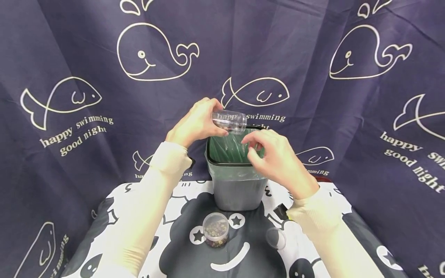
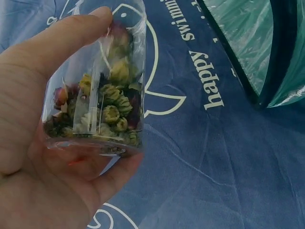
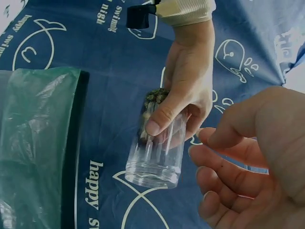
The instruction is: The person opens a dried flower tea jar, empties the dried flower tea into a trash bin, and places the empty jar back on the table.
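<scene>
My left hand (image 1: 199, 119) grips a clear plastic jar (image 1: 232, 121) lying on its side above a bin (image 1: 237, 193). Dried flower buds (image 2: 114, 102), yellow and dark red, have gathered at the jar's bottom end in the left wrist view. In the right wrist view the jar's mouth (image 3: 152, 176) shows no lid, and my thumb lies along its wall. Over the bin's right rim hangs my right hand (image 1: 274, 152), its fingers (image 3: 228, 176) loosely curled, holding nothing and apart from the jar.
A green plastic bag (image 1: 226, 148) lines the bin under a black rim. In front on the patterned cloth (image 1: 194, 262) stands a small clear tub (image 1: 216, 229) with dried flowers. A round clear lid (image 1: 276, 238) lies to its right. A dark curtain (image 1: 222, 46) hangs close behind.
</scene>
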The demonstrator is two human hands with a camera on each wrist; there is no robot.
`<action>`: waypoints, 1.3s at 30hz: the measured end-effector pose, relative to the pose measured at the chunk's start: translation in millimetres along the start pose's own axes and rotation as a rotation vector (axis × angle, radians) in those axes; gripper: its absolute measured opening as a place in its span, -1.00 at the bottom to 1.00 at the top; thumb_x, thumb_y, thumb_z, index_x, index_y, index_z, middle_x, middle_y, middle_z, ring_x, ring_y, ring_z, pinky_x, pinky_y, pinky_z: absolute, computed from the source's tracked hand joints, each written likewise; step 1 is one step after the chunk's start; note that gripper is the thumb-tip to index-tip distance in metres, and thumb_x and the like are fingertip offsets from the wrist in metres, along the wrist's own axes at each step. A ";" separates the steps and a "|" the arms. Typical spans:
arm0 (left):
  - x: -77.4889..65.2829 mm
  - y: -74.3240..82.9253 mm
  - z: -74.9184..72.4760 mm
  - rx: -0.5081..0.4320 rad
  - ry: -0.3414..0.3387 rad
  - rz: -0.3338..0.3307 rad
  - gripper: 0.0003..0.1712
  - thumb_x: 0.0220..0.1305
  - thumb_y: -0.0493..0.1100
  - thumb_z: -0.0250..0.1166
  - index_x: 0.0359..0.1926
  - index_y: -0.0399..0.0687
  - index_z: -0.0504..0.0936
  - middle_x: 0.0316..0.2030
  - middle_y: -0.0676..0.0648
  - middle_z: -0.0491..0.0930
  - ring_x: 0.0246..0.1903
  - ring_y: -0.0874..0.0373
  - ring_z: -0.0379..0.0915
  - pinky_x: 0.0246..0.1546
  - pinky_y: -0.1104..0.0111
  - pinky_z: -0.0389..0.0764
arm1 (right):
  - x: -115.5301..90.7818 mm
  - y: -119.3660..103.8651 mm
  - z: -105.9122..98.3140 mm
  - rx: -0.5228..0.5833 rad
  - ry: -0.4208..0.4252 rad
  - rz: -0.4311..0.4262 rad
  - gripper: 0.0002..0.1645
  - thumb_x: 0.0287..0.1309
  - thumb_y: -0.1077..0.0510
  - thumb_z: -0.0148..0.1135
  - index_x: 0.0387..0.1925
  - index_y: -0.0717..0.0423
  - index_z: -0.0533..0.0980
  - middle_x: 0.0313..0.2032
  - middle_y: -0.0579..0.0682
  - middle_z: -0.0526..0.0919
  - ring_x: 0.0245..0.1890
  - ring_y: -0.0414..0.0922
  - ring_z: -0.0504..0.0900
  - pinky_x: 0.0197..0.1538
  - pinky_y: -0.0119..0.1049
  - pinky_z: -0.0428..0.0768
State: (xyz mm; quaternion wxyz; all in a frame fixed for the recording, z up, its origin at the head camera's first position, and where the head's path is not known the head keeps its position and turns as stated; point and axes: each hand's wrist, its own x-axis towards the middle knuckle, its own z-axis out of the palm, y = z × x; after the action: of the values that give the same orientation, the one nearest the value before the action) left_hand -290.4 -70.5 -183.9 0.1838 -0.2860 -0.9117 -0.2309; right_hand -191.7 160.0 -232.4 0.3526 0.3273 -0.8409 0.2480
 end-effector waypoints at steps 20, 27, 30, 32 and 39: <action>10.6 5.9 4.6 0.101 -0.059 0.024 -0.20 -0.21 0.03 0.69 0.08 -0.15 0.58 -0.02 -0.15 0.55 0.04 -0.09 0.46 0.18 0.15 0.47 | 87.5 23.4 6.1 -0.099 -0.329 0.123 -0.28 0.04 0.17 0.34 0.27 0.32 0.47 0.19 0.23 0.62 0.21 0.13 0.58 0.33 -0.01 0.45; 14.3 13.2 2.9 0.110 -0.067 0.062 -0.19 -0.23 0.00 0.66 0.06 -0.18 0.52 -0.04 -0.17 0.54 0.01 -0.11 0.47 0.14 0.14 0.48 | 96.7 28.7 10.7 -0.087 -0.472 0.131 -0.22 0.00 0.13 0.47 0.27 0.30 0.47 0.15 0.20 0.65 0.17 0.09 0.61 0.31 -0.03 0.48; 16.3 15.4 0.3 0.136 -0.070 0.069 -0.21 -0.23 -0.01 0.66 0.05 -0.19 0.52 -0.07 -0.17 0.53 -0.02 -0.11 0.47 0.12 0.15 0.48 | 99.0 30.8 9.9 -0.071 -0.455 0.112 -0.28 -0.03 0.17 0.48 0.21 0.29 0.50 0.09 0.19 0.69 0.13 0.09 0.63 0.29 -0.04 0.49; 17.6 17.3 -1.4 0.149 -0.074 0.073 -0.21 -0.23 -0.03 0.66 0.04 -0.19 0.53 -0.09 -0.17 0.52 -0.03 -0.12 0.46 0.11 0.15 0.47 | 100.5 32.7 10.3 -0.061 -0.449 0.098 -0.30 -0.04 0.18 0.49 0.18 0.30 0.52 0.07 0.19 0.70 0.13 0.08 0.64 0.30 -0.05 0.49; 23.0 22.8 -1.2 0.194 -0.111 0.097 -0.19 -0.26 -0.08 0.66 0.05 -0.20 0.51 -0.05 -0.18 0.53 0.02 -0.16 0.45 0.16 0.14 0.44 | 101.9 39.9 13.6 -0.048 -0.483 0.131 -0.25 -0.06 0.14 0.50 0.20 0.29 0.50 0.13 0.20 0.69 0.18 0.08 0.64 0.31 -0.04 0.48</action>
State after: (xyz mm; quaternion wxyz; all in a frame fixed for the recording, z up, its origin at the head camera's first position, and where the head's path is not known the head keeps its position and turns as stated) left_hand -294.0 -44.5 -164.9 0.1709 -0.3230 -0.9235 -0.1163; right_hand -281.2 139.4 -171.4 0.1321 0.3133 -0.9258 0.1650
